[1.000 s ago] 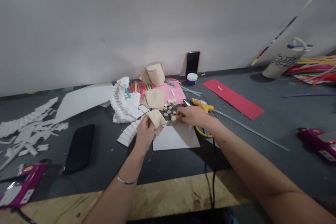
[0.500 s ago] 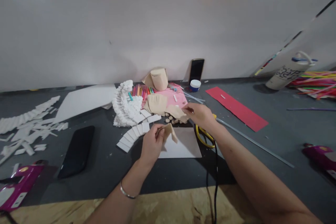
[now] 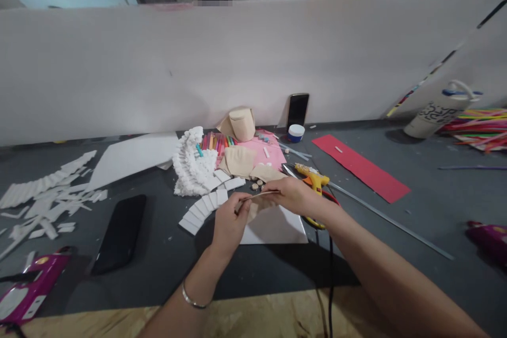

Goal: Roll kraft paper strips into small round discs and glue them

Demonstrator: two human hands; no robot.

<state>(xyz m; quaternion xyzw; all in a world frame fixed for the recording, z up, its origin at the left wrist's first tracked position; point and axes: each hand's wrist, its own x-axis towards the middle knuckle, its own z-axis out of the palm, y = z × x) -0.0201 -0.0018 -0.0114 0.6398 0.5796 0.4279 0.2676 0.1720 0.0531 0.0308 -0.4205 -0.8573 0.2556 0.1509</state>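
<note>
A small beige piece of fabric or paper (image 3: pixel 259 205) is stretched between my hands, above a white sheet (image 3: pixel 283 229). My left hand (image 3: pixel 232 222) pinches its left end, and my right hand (image 3: pixel 291 195) grips the right end with the fingers closed. Just beyond my hands lie several small round beige pieces (image 3: pixel 257 186), partly hidden by my right hand. More flat beige pieces (image 3: pixel 237 161) rest behind them, near a beige roll (image 3: pixel 242 124). Beside my right wrist are a yellow glue gun (image 3: pixel 317 179) and scissors, largely covered by the hand and arm.
White ruffled material (image 3: pixel 192 163) and white strips (image 3: pixel 202 210) sit left of centre. A black phone (image 3: pixel 121 232) lies at left, with a magenta tool (image 3: pixel 29 290) nearby. A red strip (image 3: pixel 360 166), a long glue stick (image 3: pixel 388 219) and a tumbler (image 3: pixel 439 111) are at right.
My right hand has come back toward my left hand and now holds the other end of the beige piece. The glue gun and scissors, hidden before, now show more.
</note>
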